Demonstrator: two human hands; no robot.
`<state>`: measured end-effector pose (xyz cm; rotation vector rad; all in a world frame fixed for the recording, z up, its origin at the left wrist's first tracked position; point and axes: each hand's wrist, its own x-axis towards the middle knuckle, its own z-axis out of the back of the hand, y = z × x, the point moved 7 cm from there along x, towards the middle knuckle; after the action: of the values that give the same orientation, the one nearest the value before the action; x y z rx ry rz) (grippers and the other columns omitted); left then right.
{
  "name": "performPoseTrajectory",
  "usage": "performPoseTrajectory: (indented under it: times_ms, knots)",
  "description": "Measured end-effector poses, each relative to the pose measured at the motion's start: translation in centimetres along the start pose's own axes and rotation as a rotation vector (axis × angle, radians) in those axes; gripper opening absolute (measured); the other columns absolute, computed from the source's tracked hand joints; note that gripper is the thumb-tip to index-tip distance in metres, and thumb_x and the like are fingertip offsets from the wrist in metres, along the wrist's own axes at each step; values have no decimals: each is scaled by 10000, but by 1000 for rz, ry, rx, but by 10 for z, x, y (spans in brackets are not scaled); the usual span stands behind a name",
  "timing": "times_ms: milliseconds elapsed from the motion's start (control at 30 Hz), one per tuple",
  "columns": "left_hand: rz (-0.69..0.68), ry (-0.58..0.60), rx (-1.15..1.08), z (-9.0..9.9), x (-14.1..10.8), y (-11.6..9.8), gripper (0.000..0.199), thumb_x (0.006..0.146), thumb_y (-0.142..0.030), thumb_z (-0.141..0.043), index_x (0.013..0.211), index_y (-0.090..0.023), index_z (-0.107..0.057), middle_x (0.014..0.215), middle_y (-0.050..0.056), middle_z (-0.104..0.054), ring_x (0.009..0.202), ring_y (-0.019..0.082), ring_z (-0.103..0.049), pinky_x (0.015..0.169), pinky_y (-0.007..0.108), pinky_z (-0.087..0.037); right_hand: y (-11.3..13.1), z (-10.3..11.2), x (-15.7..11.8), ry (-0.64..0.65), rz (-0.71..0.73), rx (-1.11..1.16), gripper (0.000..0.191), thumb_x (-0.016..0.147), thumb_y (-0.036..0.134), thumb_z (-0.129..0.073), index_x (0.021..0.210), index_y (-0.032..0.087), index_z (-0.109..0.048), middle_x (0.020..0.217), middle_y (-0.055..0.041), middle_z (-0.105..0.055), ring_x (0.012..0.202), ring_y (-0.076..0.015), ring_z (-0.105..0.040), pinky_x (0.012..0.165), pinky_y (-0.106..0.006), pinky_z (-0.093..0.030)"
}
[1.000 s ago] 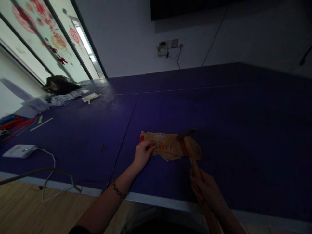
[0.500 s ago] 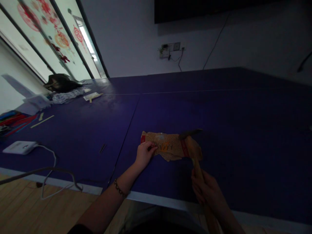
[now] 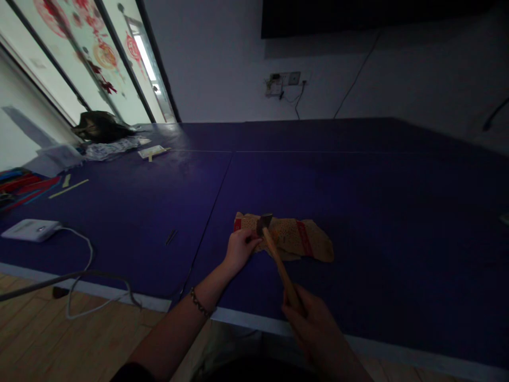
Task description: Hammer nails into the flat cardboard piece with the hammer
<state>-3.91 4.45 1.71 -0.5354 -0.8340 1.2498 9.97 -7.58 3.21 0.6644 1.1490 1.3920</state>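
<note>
A tan, speckled piece with red bands [image 3: 318, 243] lies flat on the blue-purple table [image 3: 342, 185]. On its left part rests my left hand [image 3: 242, 248], thumb and fingers pinched together; what they hold is too small to make out. My right hand [image 3: 312, 318] grips the wooden handle of a hammer [image 3: 283, 273]. The hammer's dark head is over the piece, just beside my left fingertips. Some small marks or bits on the piece are partly hidden behind the handle.
Two thin dark sticks [image 3: 170, 236] lie left of the piece. Farther left are a white device [image 3: 32, 230] with a cable, yellow strips [image 3: 68, 189] and red and blue items [image 3: 27, 188]. A dark bag [image 3: 101, 126] sits at the back left.
My right hand and the hammer have moved left, from the piece's right end to beside my left fingertips. My left hand keeps its pinch at the piece. The view has shifted slightly.
</note>
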Motion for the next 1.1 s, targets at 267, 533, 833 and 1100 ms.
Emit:
performPoseTrajectory:
  times_ms: [267,533,833,1100]
  knots:
    - [36,7,-7,-3,1,3,93,681,-160,-640,597,-128,-615,533,-29,-543,526,91,-482,508,175,-345,3,3,-1,-58,-13,-96,138,641,311,-433,634,191,-502,530,25,-487,501,-142,-463,477,-247,-347]
    - [31,-19,-34,-2,1,4,105,675,-169,-634,582,-132,-602,568,-16,-565,557,104,-502,534,185,-368,3,0,-1,-50,8,-83,124,662,288,-430,662,193,-509,525,28,-492,478,-137,-459,463,-242,-341]
    - [42,-19,-62,-4,0,8,98,682,-168,-620,597,-119,-616,594,-5,-582,574,107,-510,540,187,-372,3,1,-3,-85,-1,-165,146,659,308,-437,682,196,-528,566,9,-531,543,-163,-489,514,-263,-366]
    - [67,-10,-31,-3,-2,7,106,692,-184,-613,607,-121,-624,532,-24,-544,534,98,-472,496,179,-338,5,-3,-3,-89,-2,-114,118,646,278,-433,651,195,-516,538,9,-544,505,-149,-481,483,-246,-347]
